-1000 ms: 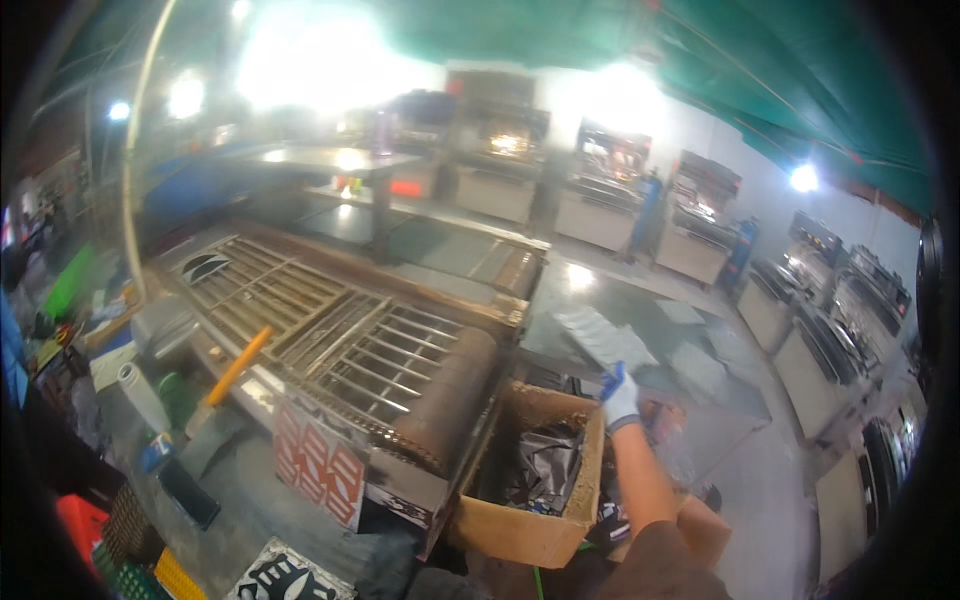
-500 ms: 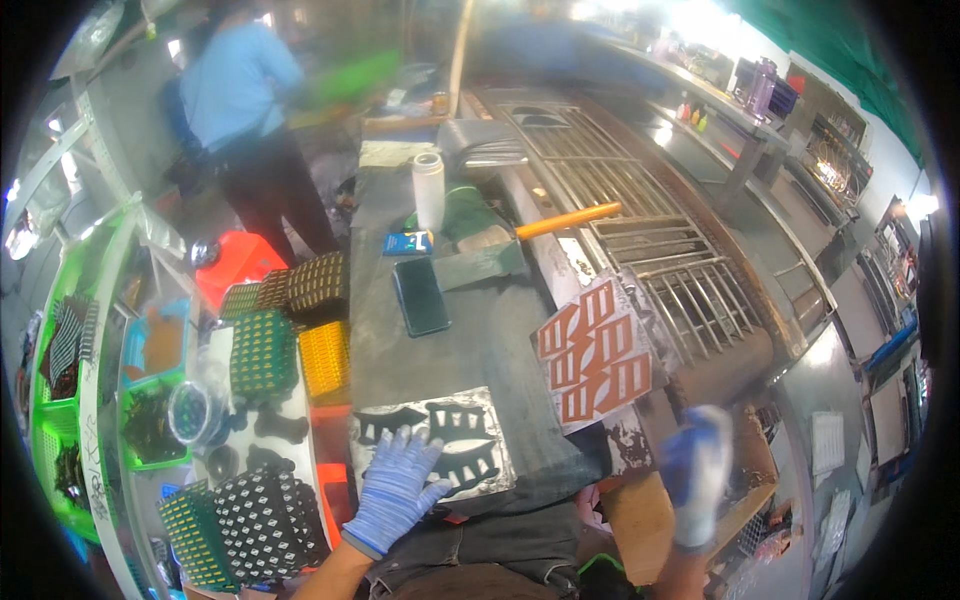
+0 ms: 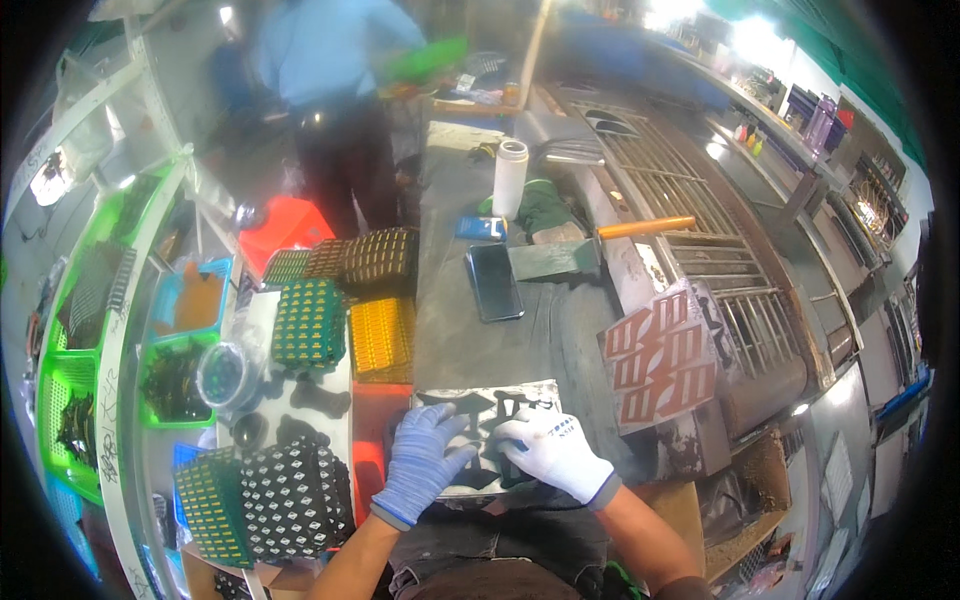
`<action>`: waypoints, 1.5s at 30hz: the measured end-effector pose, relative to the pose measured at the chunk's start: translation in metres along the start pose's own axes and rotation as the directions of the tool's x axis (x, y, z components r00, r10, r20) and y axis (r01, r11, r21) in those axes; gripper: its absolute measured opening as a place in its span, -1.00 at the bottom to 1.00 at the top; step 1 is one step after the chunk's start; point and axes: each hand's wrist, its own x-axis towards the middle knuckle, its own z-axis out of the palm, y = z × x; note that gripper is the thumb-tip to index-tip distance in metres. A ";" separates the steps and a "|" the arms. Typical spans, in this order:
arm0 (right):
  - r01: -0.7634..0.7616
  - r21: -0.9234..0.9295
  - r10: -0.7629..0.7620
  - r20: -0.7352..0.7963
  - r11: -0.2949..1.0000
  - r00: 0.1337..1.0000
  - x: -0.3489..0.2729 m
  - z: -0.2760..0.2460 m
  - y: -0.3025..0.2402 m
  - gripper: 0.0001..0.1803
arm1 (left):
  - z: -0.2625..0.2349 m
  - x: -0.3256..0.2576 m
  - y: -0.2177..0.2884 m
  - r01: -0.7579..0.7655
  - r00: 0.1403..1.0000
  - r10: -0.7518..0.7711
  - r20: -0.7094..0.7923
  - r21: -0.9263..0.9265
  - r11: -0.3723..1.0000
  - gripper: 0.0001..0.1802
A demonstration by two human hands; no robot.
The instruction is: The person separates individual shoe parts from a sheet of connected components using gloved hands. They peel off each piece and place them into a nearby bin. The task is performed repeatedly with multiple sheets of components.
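Observation:
In front of me on the dark bench lies a white sheet point(image 3: 545, 391) bearing black cut-out shapes point(image 3: 467, 405). My left hand point(image 3: 425, 455), in a blue knit glove, rests on the sheet's left part with fingers spread. On its right part is my right hand point(image 3: 560, 452), in a white glove with a dark cuff. The fingers of that hand are bent and pressed together at the black shapes. Whatever lies between those fingertips is hidden. Both hands cover much of the sheet.
A sheet with red-brown shapes point(image 3: 660, 350) lies to the right. Farther up are a phone point(image 3: 494, 282), a white bottle point(image 3: 510, 180) and an orange handle point(image 3: 645, 228). Patterned stacks point(image 3: 295, 495) and green baskets point(image 3: 175, 380) fill the left. A person in blue point(image 3: 335, 50) stands beyond.
My right hand has come in from the open box at the right and now touches the sheet. The left hand stays on the sheet. The view has swung left.

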 end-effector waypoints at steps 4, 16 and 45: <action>0.027 0.050 -0.025 -0.030 0.998 0.999 0.001 -0.006 -0.001 -0.85 | 0.007 -0.008 -0.002 -0.021 0.997 0.025 -0.067 0.048 0.999 -0.48; -0.066 0.262 0.050 0.067 0.963 0.996 0.009 -0.001 0.002 -0.77 | 0.002 -0.003 0.002 -0.004 0.999 0.005 -0.038 0.023 1.000 -0.49; -0.127 0.445 0.091 0.101 0.886 0.991 -0.004 -0.010 -0.006 -0.79 | -0.021 -0.015 0.007 0.165 0.970 -0.110 0.215 -0.255 0.953 -0.65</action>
